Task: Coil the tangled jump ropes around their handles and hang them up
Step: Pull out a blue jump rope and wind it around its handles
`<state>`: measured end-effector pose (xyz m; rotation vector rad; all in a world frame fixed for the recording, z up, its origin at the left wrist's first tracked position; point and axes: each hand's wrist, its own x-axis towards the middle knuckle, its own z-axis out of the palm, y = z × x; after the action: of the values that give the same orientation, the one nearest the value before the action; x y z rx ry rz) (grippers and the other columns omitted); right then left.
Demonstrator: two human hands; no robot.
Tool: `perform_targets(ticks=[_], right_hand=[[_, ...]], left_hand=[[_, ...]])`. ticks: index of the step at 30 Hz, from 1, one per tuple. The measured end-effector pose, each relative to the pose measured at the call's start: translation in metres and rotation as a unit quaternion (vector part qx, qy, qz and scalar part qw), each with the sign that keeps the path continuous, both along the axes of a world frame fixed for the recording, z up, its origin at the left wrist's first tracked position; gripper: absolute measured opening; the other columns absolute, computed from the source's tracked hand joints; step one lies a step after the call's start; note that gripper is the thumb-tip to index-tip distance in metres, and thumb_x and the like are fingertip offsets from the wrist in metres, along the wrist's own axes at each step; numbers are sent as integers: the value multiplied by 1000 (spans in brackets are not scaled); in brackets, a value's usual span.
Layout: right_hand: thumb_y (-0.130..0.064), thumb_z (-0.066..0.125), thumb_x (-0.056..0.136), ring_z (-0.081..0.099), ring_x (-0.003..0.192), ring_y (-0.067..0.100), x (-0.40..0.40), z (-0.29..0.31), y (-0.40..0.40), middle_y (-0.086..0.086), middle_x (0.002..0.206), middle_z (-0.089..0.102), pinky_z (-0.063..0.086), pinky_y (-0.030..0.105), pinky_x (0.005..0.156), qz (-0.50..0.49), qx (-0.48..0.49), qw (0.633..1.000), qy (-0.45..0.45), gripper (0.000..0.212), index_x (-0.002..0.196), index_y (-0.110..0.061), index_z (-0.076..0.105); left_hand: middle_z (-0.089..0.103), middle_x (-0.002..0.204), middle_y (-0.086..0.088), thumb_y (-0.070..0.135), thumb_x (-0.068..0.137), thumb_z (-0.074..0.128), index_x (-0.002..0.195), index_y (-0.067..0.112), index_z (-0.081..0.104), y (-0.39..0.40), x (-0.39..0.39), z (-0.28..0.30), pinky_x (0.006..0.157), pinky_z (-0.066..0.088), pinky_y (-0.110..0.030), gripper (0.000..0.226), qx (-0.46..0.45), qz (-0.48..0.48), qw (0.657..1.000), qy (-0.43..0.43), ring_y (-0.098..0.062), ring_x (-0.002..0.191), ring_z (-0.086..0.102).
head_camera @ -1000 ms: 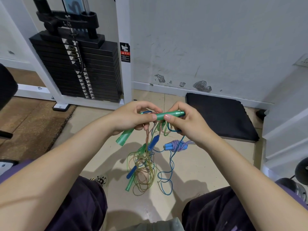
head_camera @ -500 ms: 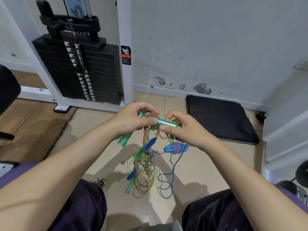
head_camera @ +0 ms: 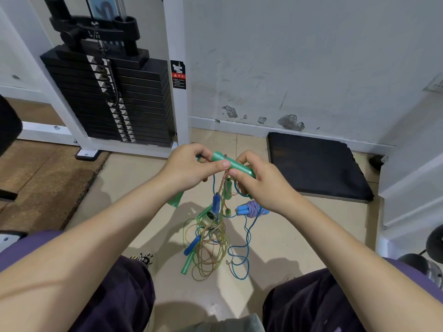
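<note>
Held between both hands above the floor: green handle [head_camera: 233, 164], tilted, right hand [head_camera: 260, 182] curled round its lower end, left hand [head_camera: 189, 167] pinching near its upper end with thumb and forefinger. Hanging below, tangled ropes [head_camera: 211, 238] with blue handle [head_camera: 216, 203]; coiled blue-handled rope [head_camera: 251, 209] beside, on tan floor [head_camera: 148, 188].

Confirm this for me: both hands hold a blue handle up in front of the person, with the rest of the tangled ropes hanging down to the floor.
Not quite: the head view shows the handle held between the left hand and the right hand is green, not blue. The rest stands: the tangled ropes hang down from it to the floor.
</note>
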<state>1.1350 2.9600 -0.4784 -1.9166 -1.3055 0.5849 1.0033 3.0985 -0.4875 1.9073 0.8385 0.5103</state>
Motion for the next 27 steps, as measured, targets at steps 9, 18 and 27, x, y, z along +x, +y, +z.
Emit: perform_targets(ticks=[9,18,27], right_hand=[[-31,51,100,46,45,6,-6,-1,4,6,63,60,37,21,46,-20,-16,991,135,22,99,-9,47],[-32,45,103,40,48,15,-15,-11,10,8,62,56,30,24,44,-35,3,980,194,22,96,-11,44],[-36,54,99,40,56,20,-8,3,5,7,57,56,30,26,47,-34,-28,982,181,32,87,-6,49]], left_hand=[[60,56,5,25,91,70,86,12,73,-9,5,0,52,39,-9,14,30,19,999,-34,1,45,53],[55,42,7,27,92,67,74,11,72,-19,12,-4,46,40,-14,25,-74,75,992,-69,-4,37,48],[55,51,7,20,95,63,78,7,65,-14,6,2,52,40,-22,21,-38,14,996,-80,-9,43,47]])
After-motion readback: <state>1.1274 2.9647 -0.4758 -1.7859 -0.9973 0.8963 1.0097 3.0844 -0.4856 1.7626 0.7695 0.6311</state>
